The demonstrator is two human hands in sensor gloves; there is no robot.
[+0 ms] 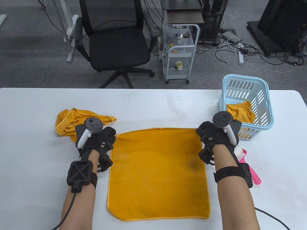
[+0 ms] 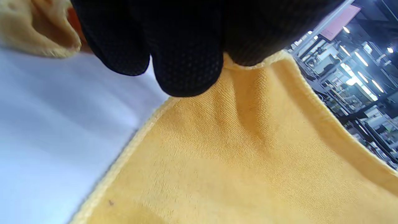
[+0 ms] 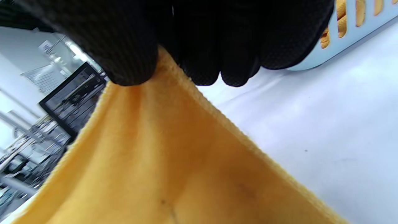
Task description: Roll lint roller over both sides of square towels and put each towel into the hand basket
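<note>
I had my left hand (image 1: pixel 96 139) and right hand (image 1: pixel 217 135) each pinching a far corner of the orange towel (image 1: pixel 157 172) spread on the table (image 1: pixel 153 105), the blue hand basket (image 1: pixel 247 105) at far right.

Beyond the white table (image 1: pixel 153 100), grey carpet (image 1: pixel 28 60) holds a black office chair (image 1: pixel 115 40), white trolley (image 1: pixel 178 52) and tangled cables (image 1: pixel 263 55).
</note>
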